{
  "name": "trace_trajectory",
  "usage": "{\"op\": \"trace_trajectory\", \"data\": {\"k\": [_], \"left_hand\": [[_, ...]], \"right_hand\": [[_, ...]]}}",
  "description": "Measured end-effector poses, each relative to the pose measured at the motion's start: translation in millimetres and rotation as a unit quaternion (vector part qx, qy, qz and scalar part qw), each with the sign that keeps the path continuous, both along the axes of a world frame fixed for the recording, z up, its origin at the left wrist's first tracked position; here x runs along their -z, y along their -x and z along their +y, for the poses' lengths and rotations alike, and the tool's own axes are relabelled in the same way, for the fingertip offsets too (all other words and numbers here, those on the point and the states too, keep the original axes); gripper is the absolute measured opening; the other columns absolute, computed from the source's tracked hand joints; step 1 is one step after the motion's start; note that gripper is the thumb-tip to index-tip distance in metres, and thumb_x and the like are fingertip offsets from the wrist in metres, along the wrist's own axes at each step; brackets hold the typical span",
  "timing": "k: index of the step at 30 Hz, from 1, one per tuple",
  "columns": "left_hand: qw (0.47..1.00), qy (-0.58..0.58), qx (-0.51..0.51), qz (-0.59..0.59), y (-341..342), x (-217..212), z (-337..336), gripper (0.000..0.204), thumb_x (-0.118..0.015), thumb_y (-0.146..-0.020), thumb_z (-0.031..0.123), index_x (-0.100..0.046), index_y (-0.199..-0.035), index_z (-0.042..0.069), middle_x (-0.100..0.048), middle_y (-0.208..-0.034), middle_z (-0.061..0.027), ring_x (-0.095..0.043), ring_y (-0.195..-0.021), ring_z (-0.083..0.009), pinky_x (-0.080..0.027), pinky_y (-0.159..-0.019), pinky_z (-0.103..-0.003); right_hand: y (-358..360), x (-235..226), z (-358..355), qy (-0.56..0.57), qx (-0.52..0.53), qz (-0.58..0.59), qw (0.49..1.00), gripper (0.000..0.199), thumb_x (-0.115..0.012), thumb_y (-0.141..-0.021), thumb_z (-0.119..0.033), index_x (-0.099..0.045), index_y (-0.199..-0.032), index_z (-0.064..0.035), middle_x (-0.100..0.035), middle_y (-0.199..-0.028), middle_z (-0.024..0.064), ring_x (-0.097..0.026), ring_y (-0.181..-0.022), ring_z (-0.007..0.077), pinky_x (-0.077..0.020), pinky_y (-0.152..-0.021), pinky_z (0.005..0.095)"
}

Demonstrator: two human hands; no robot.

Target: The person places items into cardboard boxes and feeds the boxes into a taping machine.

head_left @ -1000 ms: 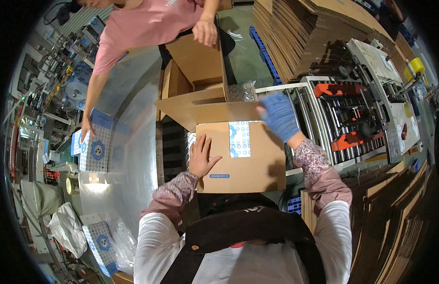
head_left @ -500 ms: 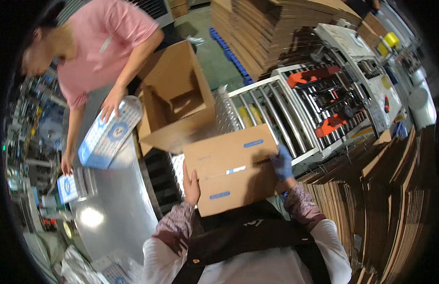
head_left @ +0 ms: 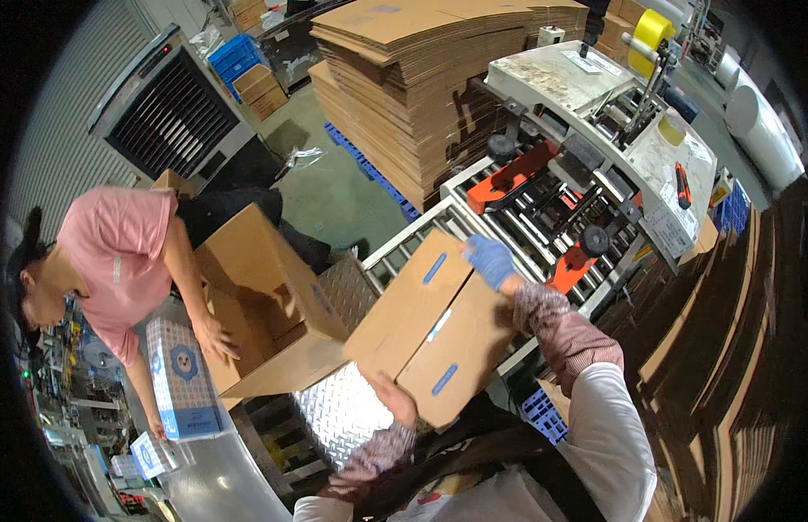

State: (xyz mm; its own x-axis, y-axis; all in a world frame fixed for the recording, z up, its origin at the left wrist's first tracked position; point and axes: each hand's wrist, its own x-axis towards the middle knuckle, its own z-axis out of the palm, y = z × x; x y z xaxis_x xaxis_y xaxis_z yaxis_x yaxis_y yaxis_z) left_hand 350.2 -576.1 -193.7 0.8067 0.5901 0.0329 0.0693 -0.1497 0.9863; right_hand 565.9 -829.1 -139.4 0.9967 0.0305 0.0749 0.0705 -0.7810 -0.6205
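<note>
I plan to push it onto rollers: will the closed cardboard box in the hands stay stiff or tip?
The closed cardboard box probably stays stiff: its flat faces show no sag between left hand and gloved right hand. Broad and shallow, it seems unlikely to tip.

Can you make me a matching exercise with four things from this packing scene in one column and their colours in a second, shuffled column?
Things:
1. Closed carton held between the left hand and the right hand
2. Glove on the right hand
3. Co-worker's shirt
4. Roll of tape on top of the sealing machine

Colours:
A. Yellow
B. Pink
C. Brown
D. Blue

Right pairs: 1-C, 2-D, 3-B, 4-A
</note>
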Motion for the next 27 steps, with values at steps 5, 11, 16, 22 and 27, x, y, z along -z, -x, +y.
{"op": "trace_trajectory", "data": {"k": [5, 11, 16, 22, 27], "left_hand": [[0.995, -0.03, 0.099, -0.002, -157, 5, -101, 0.052, -0.036, -0.101, 0.017, -0.019, -0.145, -0.006, -0.031, -0.146, -0.0235, -0.033, -0.134, -0.0305, -0.024, -0.11, -0.034], [0.99, -0.033, 0.137, -0.024, -228, 10, -197, 0.055, -0.038, -0.098, 0.017, -0.018, -0.146, -0.004, -0.026, -0.149, -0.0233, -0.026, -0.139, -0.0333, -0.021, -0.113, -0.034], [0.949, -0.052, 0.308, 0.028, -234, 9, -144, 0.058, -0.042, -0.099, 0.034, -0.028, -0.143, -0.001, -0.033, -0.147, -0.021, -0.031, -0.137, -0.0325, -0.025, -0.111, -0.038], [0.837, -0.037, 0.518, 0.172, -89, 15, -133, 0.039, -0.05, -0.096, 0.029, -0.052, -0.124, 0.002, -0.061, -0.102, -0.0126, -0.057, -0.085, -0.0195, -0.048, -0.08, -0.032], [0.712, -0.106, 0.673, 0.172, 67, 96, 28, 0.033, -0.054, -0.091, 0.029, -0.06, -0.112, 0.003, -0.065, -0.101, -0.0207, -0.063, -0.093, -0.0321, -0.048, -0.083, -0.04]], "right_hand": [[-86, 14, -124, 0.255, 0.054, -0.272, 0.926, 0.046, -0.069, -0.075, -0.028, -0.053, -0.111, -0.004, -0.053, -0.111, 0.0169, -0.047, -0.114, 0.0343, -0.0393, -0.095, 0.0443], [-90, 26, -153, 0.098, 0.029, -0.23, 0.968, 0.045, -0.061, -0.083, -0.023, -0.052, -0.124, -0.0047, -0.054, -0.122, 0.0173, -0.044, -0.122, 0.0391, -0.0361, -0.102, 0.0455], [5, 19, -44, 0.213, -0.125, -0.188, 0.951, 0.06, -0.06, -0.082, -0.026, -0.043, -0.134, -0.0001, -0.044, -0.136, 0.0231, -0.042, -0.126, 0.0364, -0.031, -0.107, 0.0455], [-5, 20, -133, 0.212, -0.001, -0.185, 0.96, 0.065, -0.061, -0.077, -0.014, -0.037, -0.135, 0.0011, -0.042, -0.135, 0.0246, -0.04, -0.125, 0.0381, -0.0316, -0.107, 0.0466], [115, 44, -5, 0.111, 0.119, -0.233, 0.959, 0.06, -0.059, -0.074, -0.007, -0.04, -0.129, 0.0064, -0.045, -0.122, 0.0291, -0.043, -0.118, 0.0441, -0.0351, -0.103, 0.0476]]}}
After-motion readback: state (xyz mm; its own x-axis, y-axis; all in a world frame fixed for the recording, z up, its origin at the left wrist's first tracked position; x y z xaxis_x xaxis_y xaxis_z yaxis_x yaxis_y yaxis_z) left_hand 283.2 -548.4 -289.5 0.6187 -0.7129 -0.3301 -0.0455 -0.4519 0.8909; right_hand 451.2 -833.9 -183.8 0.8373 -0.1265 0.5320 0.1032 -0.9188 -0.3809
